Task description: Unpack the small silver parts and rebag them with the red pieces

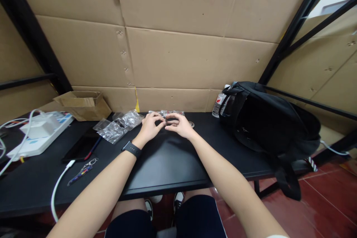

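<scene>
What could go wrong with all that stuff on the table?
The tiny thing between the left hand and the right hand might slip and be hard to find on the black table. The left forearm could catch the white cable hanging over the edge and tug the phone. Someone might snag the dangling strap and pull the backpack.

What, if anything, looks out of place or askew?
The black backpack lies slumped at the right, its strap hanging past the front edge of the desk, which looks untidy. No spill shows.
</scene>
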### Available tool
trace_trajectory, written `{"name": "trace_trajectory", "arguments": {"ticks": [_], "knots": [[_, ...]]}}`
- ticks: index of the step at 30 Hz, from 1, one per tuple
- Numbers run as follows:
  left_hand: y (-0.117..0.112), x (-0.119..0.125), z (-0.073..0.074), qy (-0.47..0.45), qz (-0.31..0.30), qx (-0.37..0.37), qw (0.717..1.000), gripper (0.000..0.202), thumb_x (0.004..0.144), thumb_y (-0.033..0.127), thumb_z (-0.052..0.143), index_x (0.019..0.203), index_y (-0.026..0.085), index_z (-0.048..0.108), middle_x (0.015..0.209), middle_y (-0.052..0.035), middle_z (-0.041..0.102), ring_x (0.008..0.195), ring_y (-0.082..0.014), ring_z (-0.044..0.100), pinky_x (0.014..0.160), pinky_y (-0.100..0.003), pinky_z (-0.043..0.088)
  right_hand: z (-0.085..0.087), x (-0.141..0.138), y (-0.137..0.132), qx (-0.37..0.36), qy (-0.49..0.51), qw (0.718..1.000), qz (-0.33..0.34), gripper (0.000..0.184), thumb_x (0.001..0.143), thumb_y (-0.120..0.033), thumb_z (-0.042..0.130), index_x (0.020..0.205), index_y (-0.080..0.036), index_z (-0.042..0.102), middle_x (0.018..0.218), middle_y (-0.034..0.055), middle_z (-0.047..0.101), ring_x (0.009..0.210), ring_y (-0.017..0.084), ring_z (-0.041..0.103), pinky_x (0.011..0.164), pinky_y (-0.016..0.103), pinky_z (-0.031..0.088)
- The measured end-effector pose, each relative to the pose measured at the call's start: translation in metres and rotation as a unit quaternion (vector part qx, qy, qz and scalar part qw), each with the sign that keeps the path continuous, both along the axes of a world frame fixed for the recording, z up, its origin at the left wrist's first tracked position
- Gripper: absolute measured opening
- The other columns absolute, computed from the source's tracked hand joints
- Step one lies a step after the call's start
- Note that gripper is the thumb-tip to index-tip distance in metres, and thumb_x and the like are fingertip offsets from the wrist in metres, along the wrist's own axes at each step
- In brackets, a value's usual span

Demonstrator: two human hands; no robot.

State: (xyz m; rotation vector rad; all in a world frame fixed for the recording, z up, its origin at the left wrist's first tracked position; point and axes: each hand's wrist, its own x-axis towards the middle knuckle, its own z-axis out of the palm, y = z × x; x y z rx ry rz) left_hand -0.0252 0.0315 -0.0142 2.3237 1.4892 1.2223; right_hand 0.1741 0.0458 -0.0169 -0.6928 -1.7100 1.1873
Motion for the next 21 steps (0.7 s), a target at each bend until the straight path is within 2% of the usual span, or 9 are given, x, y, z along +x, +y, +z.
{"name": "trace_trajectory", "arguments": {"ticks": [5, 9, 14, 17, 21], "knots": [[0.000, 0.001, -0.001, 0.003, -0.003, 0.012, 1.000, 0.011, 0.088, 0.032, 0.066, 0.089, 0.027, 0.075, 0.113, -0.0040, 0.066, 0.117, -0.0265, 0.054, 0.104, -0.046, 0.040, -0.001, 0.000, -0.001, 0.003, -0.002, 1.000, -0.010, 0.052, 0.062, -0.034, 0.090, 0.105, -0.023, 0.062, 0.123, 0.0058, 0.066, 0.100, 0.022, 0.073, 0.091, 0.038, 0.060], [-0.002, 0.001, 0.000, 0.010, -0.006, 0.012, 1.000, 0.010, 0.088, 0.031, 0.067, 0.089, 0.027, 0.076, 0.113, -0.0043, 0.066, 0.117, -0.0267, 0.053, 0.103, -0.046, 0.040, -0.001, 0.001, -0.001, 0.010, -0.015, 1.000, -0.019, 0.044, 0.065, -0.042, 0.088, 0.094, -0.021, 0.063, 0.110, 0.0044, 0.070, 0.091, 0.021, 0.075, 0.084, 0.035, 0.061], [-0.004, 0.002, 0.004, -0.001, -0.002, 0.014, 1.000, 0.010, 0.088, 0.031, 0.067, 0.087, 0.026, 0.075, 0.111, -0.0044, 0.066, 0.115, -0.0263, 0.055, 0.102, -0.044, 0.041, -0.002, 0.004, 0.007, 0.011, -0.079, 0.996, -0.035, 0.038, 0.084, -0.056, 0.069, 0.093, -0.019, 0.067, 0.091, 0.0045, 0.073, 0.082, 0.019, 0.072, 0.071, 0.029, 0.057], [-0.005, 0.003, 0.004, -0.003, -0.014, 0.019, 1.000, 0.010, 0.088, 0.033, 0.067, 0.087, 0.026, 0.075, 0.110, -0.0042, 0.066, 0.115, -0.0256, 0.056, 0.103, -0.043, 0.041, -0.003, 0.006, 0.012, 0.056, -0.117, 0.990, -0.053, 0.034, 0.086, -0.053, 0.066, 0.090, -0.019, 0.069, 0.097, 0.0050, 0.071, 0.085, 0.018, 0.068, 0.072, 0.030, 0.056], [-0.004, 0.003, 0.004, -0.006, -0.030, 0.013, 0.999, 0.012, 0.089, 0.035, 0.065, 0.091, 0.027, 0.074, 0.111, -0.0032, 0.067, 0.116, -0.0249, 0.056, 0.105, -0.042, 0.040, -0.003, 0.007, 0.013, 0.123, -0.157, 0.977, -0.080, 0.023, 0.089, -0.039, 0.064, 0.081, -0.019, 0.069, 0.106, 0.0056, 0.068, 0.094, 0.019, 0.064, 0.088, 0.034, 0.052]]}}
